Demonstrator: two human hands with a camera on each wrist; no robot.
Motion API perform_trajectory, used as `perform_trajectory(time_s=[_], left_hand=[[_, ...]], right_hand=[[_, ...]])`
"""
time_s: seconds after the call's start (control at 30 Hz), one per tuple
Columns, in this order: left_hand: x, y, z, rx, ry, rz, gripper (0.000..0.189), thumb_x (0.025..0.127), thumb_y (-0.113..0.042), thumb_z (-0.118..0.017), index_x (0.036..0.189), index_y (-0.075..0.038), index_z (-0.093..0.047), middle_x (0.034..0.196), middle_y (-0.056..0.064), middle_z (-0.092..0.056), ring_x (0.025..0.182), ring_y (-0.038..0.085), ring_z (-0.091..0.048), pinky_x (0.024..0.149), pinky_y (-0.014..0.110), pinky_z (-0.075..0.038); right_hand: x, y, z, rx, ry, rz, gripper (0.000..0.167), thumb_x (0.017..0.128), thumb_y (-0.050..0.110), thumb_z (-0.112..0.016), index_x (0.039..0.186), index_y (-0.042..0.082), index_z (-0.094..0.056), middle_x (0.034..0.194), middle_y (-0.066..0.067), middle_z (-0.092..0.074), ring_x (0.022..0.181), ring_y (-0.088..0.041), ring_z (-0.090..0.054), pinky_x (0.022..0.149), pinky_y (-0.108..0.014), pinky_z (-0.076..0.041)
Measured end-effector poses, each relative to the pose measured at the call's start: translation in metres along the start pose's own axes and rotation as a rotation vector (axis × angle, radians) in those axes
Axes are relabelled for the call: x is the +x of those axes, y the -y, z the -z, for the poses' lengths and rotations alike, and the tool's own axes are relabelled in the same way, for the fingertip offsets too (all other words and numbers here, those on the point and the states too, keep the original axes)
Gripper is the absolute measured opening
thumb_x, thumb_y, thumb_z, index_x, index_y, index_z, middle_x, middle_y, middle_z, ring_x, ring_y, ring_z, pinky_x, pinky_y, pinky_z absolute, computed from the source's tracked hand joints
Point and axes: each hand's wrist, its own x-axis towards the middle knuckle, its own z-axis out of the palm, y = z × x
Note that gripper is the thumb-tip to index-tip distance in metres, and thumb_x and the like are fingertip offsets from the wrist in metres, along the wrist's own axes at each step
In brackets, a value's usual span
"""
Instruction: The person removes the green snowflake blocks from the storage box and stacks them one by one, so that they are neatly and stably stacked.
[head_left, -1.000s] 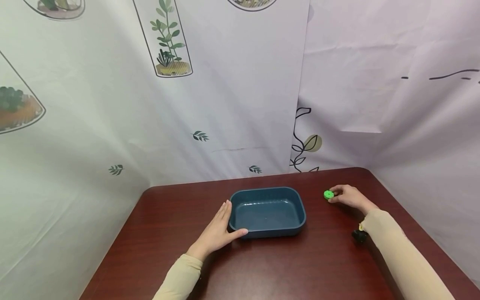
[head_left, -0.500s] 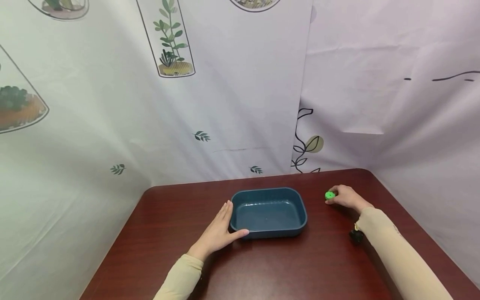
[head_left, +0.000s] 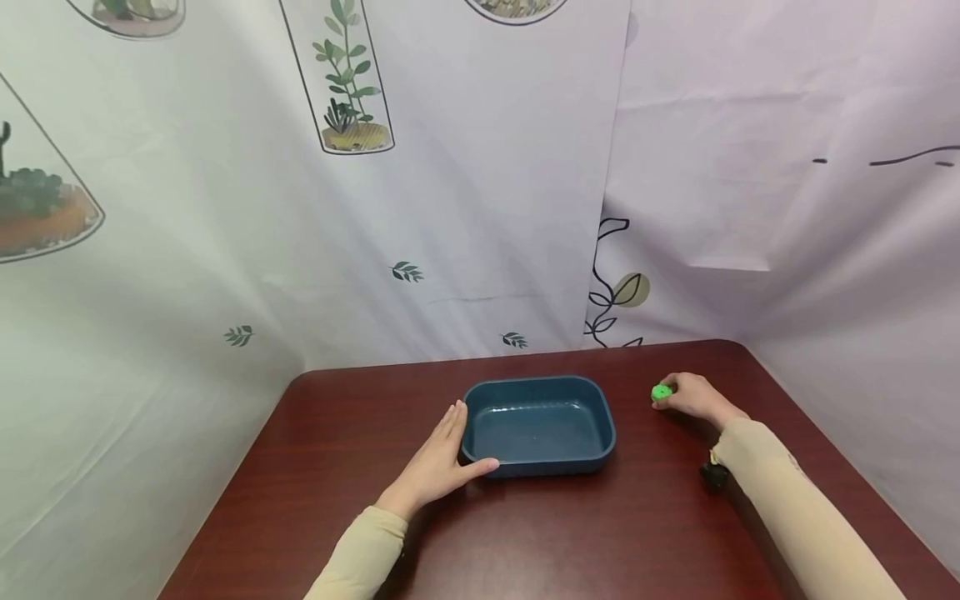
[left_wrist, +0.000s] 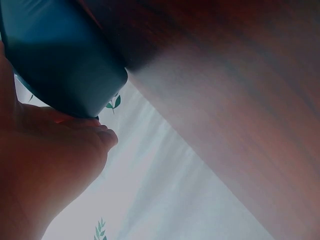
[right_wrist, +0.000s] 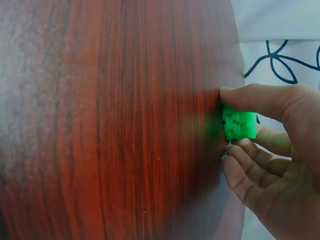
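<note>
A dark blue rectangular dish [head_left: 536, 462] with rounded corners stands on the table in the head view. My left hand [head_left: 433, 473] rests against its left end, fingers straight along the outer wall and thumb at the near rim. The left wrist view shows the dish [left_wrist: 65, 65] from low down beside that hand [left_wrist: 55, 155]. Off to the right of the dish, my right hand [head_left: 697, 395] pinches a small bright green plastic piece [head_left: 661, 392]. In the right wrist view the green piece [right_wrist: 240, 124], with notches in its side, sits between thumb and fingers, low at the tabletop.
The dark red wooden table [head_left: 570, 533] has a rounded far right corner. White cloth [head_left: 480, 208] printed with plants hangs behind it and along both sides. A black object [head_left: 714, 475] is under the right sleeve at the wrist.
The green piece has turned slightly in the right fingers, and the right forearm has shifted a little left. The left hand and the dish keep their places; the head view has drifted slightly.
</note>
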Motion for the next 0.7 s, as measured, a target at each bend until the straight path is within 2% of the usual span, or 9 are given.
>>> perform_trajectory(time_s=[0.43, 0.7], left_hand=[[0.0003, 0.0005, -0.0003, 0.001, -0.01, -0.003, 0.121, 0.08, -0.084, -0.055, 0.162, -0.006, -0.014, 0.169, 0.007, -0.009, 0.155, 0.025, -0.007, 0.12, 0.05, -0.022], [0.0001, 0.0019, -0.0018, 0.004, -0.014, -0.005, 0.121, 0.08, -0.085, -0.054, 0.162, -0.005, -0.014, 0.168, 0.008, -0.009, 0.155, 0.025, -0.007, 0.12, 0.051, -0.023]], right_hand=[[-0.0004, 0.0005, 0.0002, -0.005, -0.008, -0.01, 0.052, 0.083, 0.021, -0.079, 0.114, -0.017, -0.062, 0.098, -0.02, -0.066, 0.083, -0.028, -0.058, 0.074, -0.041, -0.05], [-0.0023, -0.0005, -0.0014, -0.008, -0.016, 0.002, 0.053, 0.083, 0.021, -0.079, 0.115, -0.017, -0.062, 0.097, -0.018, -0.067, 0.082, -0.027, -0.058, 0.073, -0.04, -0.05]])
